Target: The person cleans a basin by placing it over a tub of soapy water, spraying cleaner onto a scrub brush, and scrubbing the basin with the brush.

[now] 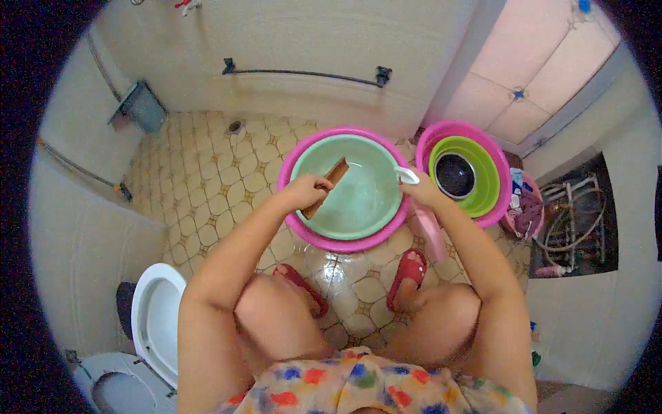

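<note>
A brown wooden board, seen almost edge-on and shaped like a small washboard, is gripped by my left hand. It tilts over the left side of a pale green basin, which is nested in a larger pink basin. Over the basin's right rim, my right hand is closed around a thing with a white end. A long pink part hangs below that hand; I cannot tell its kind or whether both parts are one piece.
Right of the basins, a pink tub holds a lime green basin and a dark round bowl. A pink basket of cloths stands beside exposed pipes. A toilet is at left; the tiled floor looks wet.
</note>
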{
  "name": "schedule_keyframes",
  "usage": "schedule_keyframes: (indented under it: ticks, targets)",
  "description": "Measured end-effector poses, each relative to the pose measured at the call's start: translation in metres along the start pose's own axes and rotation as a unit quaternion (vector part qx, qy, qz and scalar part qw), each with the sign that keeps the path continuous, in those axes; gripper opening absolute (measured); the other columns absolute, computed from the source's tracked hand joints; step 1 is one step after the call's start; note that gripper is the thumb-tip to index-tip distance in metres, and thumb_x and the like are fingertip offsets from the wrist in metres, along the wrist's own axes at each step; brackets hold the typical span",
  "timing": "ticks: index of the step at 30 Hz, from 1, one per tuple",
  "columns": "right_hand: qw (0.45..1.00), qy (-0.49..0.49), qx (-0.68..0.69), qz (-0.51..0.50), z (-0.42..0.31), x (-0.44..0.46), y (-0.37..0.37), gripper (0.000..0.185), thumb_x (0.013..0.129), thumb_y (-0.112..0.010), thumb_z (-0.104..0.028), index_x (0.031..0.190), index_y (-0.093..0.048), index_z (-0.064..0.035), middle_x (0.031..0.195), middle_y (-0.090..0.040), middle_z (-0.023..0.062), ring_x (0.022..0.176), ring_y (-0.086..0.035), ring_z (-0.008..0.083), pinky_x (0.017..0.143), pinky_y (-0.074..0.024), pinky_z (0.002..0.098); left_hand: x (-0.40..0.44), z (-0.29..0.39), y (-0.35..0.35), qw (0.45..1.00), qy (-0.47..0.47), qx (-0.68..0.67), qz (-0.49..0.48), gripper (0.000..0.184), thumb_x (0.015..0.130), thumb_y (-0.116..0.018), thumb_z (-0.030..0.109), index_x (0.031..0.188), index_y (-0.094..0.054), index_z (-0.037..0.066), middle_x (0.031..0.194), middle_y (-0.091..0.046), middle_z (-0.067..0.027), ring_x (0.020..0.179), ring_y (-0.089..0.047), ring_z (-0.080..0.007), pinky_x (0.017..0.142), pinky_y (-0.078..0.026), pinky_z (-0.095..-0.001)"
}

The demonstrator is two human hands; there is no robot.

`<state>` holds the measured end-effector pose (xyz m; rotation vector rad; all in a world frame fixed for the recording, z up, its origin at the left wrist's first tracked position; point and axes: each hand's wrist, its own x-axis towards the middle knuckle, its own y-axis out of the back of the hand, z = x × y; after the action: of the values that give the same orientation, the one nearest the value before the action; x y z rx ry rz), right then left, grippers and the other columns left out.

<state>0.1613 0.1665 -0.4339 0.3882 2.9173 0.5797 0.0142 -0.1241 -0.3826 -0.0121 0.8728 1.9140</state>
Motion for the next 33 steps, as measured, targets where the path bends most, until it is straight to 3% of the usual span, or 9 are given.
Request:
schedule_keyframes:
  ticks: [4, 7, 10, 18, 27, 30, 33]
  targets:
    - [0.992, -0.04, -0.122, -0.001, 0.036, 0.01, -0.011, 0.034, 0.068, -0.064, -0.022, 0.096, -0.06, -0.0027, 0.086, -0.064, 0.0154, 0.079, -0.062, 0.0258, 0.072, -0.0475, 0.0363, -0.007, -0.013, -0.01, 0.996, 0.079, -0.033, 0.026, 0.028, 0.074, -0.055, 0.014, 0.099, -0.063, 0.004, 0.085, -0.064, -0.01, 0.075, -0.06, -0.0183, 0.069, -0.047, -0.0299]
    - [0.99, -0.055, -0.127, -0.008, 0.046, 0.022, -0.018, 0.037, 0.068, -0.064, -0.023, 0.099, -0.059, -0.0034, 0.087, -0.064, 0.0161, 0.08, -0.062, 0.0261, 0.071, -0.0483, 0.0369, -0.012, -0.01, -0.007, 0.998, 0.048, 0.011, 0.025, 0.028, 0.073, -0.055, 0.015, 0.098, -0.063, 0.005, 0.087, -0.064, -0.01, 0.077, -0.06, -0.0179, 0.071, -0.047, -0.0294]
    - [0.992, -0.062, -0.114, -0.006, 0.036, 0.026, -0.021, 0.04, 0.068, -0.064, -0.023, 0.101, -0.058, -0.0035, 0.085, -0.064, 0.0149, 0.077, -0.062, 0.0245, 0.068, -0.0489, 0.0359, -0.006, -0.023, -0.007, 0.998, 0.054, 0.036, 0.021, 0.032, 0.071, -0.055, 0.018, 0.102, -0.064, 0.016, 0.087, -0.065, -0.0082, 0.078, -0.062, -0.0203, 0.074, -0.048, -0.0325]
    - [0.992, -0.103, -0.052, -0.053, 0.038, 0.023, -0.012, 0.037, 0.068, -0.065, -0.02, 0.101, -0.057, -0.0046, 0.083, -0.063, 0.0096, 0.069, -0.06, 0.0193, 0.063, -0.0485, 0.0321, -0.001, -0.038, -0.007, 0.998, 0.067, 0.01, 0.007, 0.03, 0.074, -0.053, 0.016, 0.101, -0.064, 0.01, 0.091, -0.065, -0.0086, 0.081, -0.061, -0.0189, 0.075, -0.048, -0.0305]
    - [0.993, -0.022, -0.11, -0.028, 0.036, 0.021, -0.005, 0.039, 0.067, -0.065, -0.014, 0.104, -0.055, -0.0054, 0.087, -0.062, 0.0102, 0.08, -0.06, 0.021, 0.07, -0.0471, 0.0352, 0.0, -0.04, -0.011, 0.997, 0.076, 0.007, 0.004, 0.029, 0.076, -0.054, 0.014, 0.102, -0.064, 0.009, 0.092, -0.065, -0.0087, 0.082, -0.062, -0.0182, 0.076, -0.048, -0.0299]
    - [0.992, -0.025, -0.116, -0.029, 0.031, 0.02, -0.006, 0.029, 0.065, -0.061, -0.009, 0.093, -0.053, -0.0048, 0.079, -0.056, 0.0067, 0.075, -0.056, 0.0179, 0.068, -0.0459, 0.0317, 0.002, -0.044, -0.014, 0.996, 0.089, -0.021, -0.006, 0.029, 0.076, -0.054, 0.013, 0.103, -0.064, 0.008, 0.092, -0.065, -0.0094, 0.081, -0.061, -0.0183, 0.075, -0.048, -0.0297]
    - [0.989, -0.008, -0.145, -0.036, 0.034, 0.024, -0.007, 0.029, 0.064, -0.061, -0.01, 0.092, -0.054, -0.0057, 0.079, -0.057, 0.0081, 0.076, -0.056, 0.0196, 0.069, -0.0458, 0.0323, 0.004, -0.049, -0.017, 0.996, 0.084, -0.026, -0.009, 0.03, 0.075, -0.054, 0.013, 0.103, -0.063, 0.008, 0.092, -0.065, -0.0097, 0.081, -0.061, -0.0188, 0.075, -0.048, -0.0297]
